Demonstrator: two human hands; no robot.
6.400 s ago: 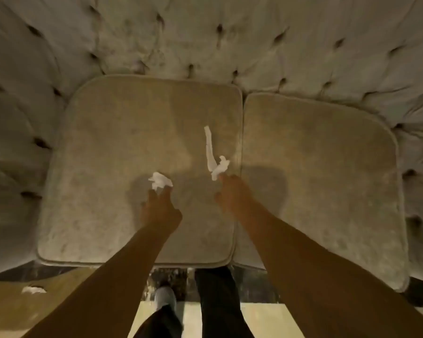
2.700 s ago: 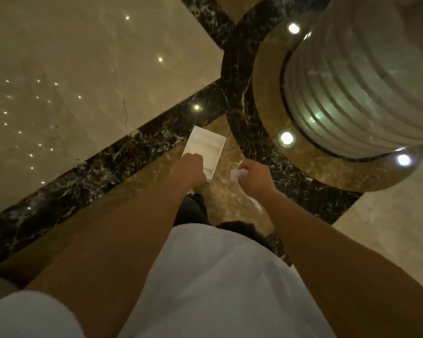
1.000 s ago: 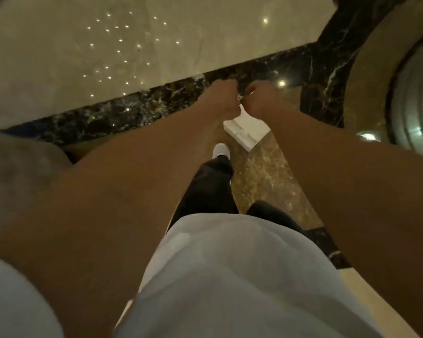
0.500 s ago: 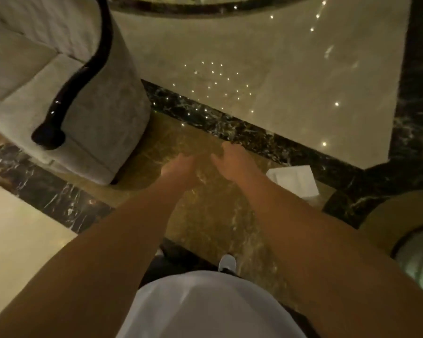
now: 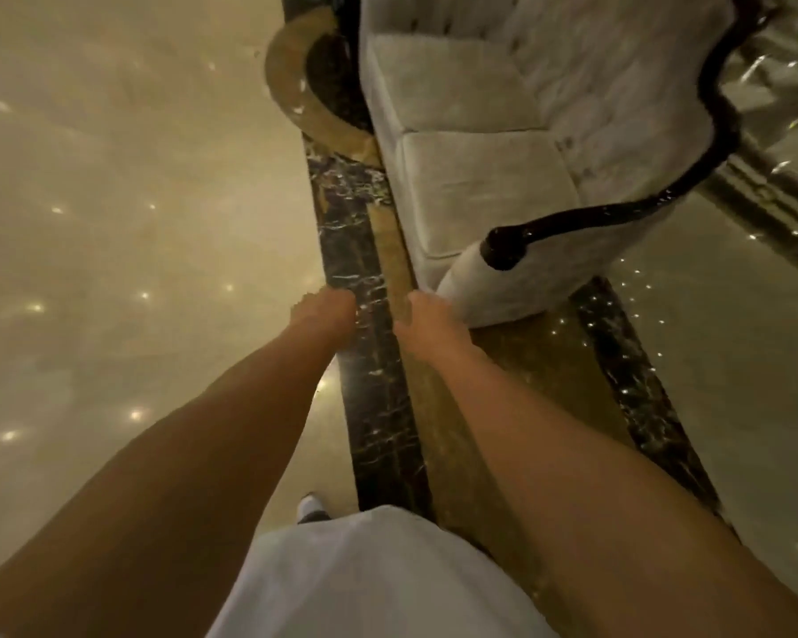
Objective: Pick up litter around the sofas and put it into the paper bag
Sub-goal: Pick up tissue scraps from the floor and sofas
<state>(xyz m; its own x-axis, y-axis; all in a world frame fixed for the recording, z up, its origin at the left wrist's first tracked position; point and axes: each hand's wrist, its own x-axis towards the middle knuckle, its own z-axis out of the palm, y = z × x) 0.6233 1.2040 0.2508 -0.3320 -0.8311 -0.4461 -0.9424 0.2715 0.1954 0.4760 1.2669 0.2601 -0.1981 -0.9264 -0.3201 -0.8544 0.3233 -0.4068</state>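
Bag out of view; view turned to sofa (image 5: 503, 177)
Left hand (image 5: 325, 313) and right hand (image 5: 427, 320) loosely curled, holding nothing: litter deposited, next search begins

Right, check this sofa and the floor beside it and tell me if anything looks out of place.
Nothing stands out. The sofa cushions look bare and sit level, and the marble floor shows only light reflections, no litter. Both the left hand and the right hand look empty.

The paper bag has gone from view; the sofa (image 5: 489, 177) now lies ahead on the right, just beyond both empty hands.
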